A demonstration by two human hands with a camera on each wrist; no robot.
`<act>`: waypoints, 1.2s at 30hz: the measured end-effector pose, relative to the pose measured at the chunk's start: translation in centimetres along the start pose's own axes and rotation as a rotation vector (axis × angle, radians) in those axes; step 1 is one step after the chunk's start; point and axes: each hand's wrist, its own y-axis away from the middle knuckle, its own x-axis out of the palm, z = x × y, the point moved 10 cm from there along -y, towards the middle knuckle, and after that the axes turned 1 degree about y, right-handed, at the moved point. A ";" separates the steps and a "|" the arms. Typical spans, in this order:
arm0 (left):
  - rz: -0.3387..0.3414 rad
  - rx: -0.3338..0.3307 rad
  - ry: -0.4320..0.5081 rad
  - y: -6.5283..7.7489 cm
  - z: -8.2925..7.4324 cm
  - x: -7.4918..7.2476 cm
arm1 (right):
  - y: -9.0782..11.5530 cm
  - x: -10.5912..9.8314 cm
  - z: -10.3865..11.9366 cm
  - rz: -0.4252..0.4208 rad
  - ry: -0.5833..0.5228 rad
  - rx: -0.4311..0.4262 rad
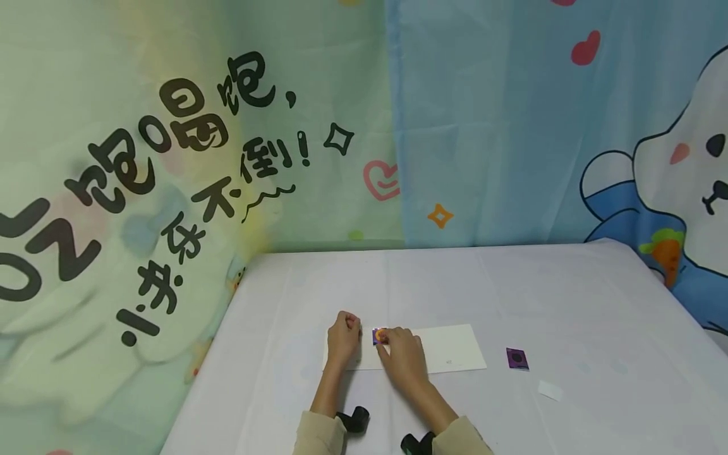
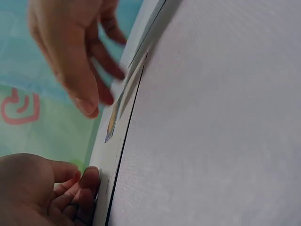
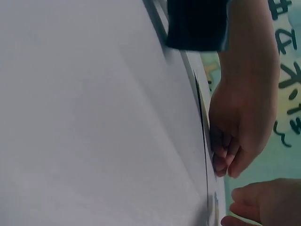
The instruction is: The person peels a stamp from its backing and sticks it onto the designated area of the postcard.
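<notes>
A long white card strip (image 1: 452, 347) lies across the table in front of both hands. On it is a small purple-blue square (image 1: 376, 335) with an orange ring, seen nearly edge-on in the left wrist view as a thin picture strip (image 2: 112, 123). My left hand (image 1: 344, 338) rests at the strip's left end with fingers curled; nothing shows between thumb and forefinger in the left wrist view. Over the small square reaches my right hand (image 1: 404, 357), its loosely bent fingers (image 2: 107, 61) at its edge and partly covering it. Whether they touch it I cannot tell.
To the right on the white table (image 1: 597, 303) lies a dark purple square (image 1: 517, 359) with a round mark. Near it is a small white paper scrap (image 1: 550, 390). Printed curtains (image 1: 483, 126) hang behind the table and along its left side.
</notes>
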 end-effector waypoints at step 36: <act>0.193 0.206 -0.487 3.1 1.1 -2.0 | 3.1 2.6 2.4 0.314 0.135 -0.117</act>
